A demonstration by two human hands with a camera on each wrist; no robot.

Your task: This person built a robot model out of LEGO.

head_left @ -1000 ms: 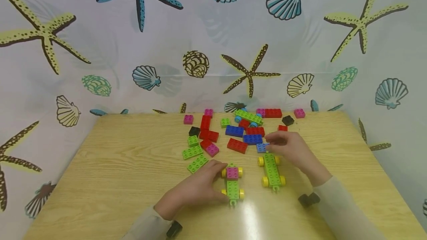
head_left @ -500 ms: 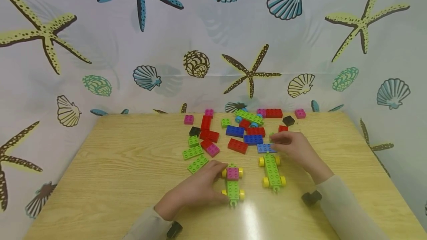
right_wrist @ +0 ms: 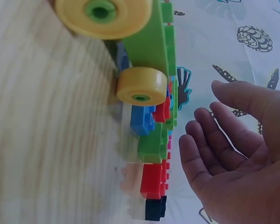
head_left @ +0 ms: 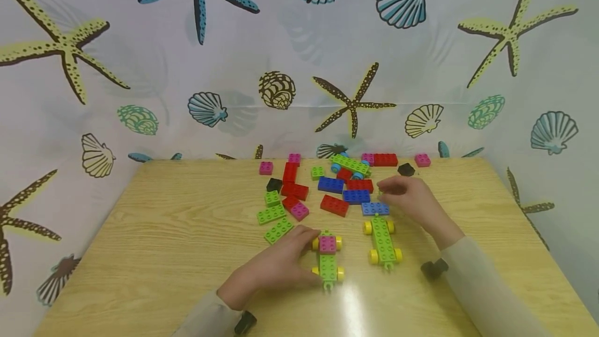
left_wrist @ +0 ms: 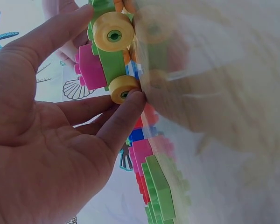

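Note:
My left hand [head_left: 276, 264] holds a green toy car base [head_left: 328, 269] with yellow wheels, thumb at its near end and fingers by a far wheel. A pink brick [head_left: 327, 244] sits on the far end of that base. In the left wrist view a fingertip lies against a yellow wheel [left_wrist: 123, 88]. My right hand [head_left: 414, 199] hovers with loosely bent fingers and nothing in them, just right of a light blue brick [head_left: 375, 208]. A green brick [right_wrist: 151, 145] near it is mostly covered by the hand in the head view. Below stands a second green car base [head_left: 383, 241] with yellow wheels.
Loose bricks lie farther back, among them a dark blue brick [head_left: 330, 185], a red brick [head_left: 334, 205] and a green brick [head_left: 271, 214]. Behind them stands a green car base with blue wheels [head_left: 351, 164]. A patterned cloth [head_left: 299, 134] hangs beyond the table's far edge.
My right hand has moved off the light blue brick, to the right and slightly away, and that brick now shows whole. The left hand stays on its car base.

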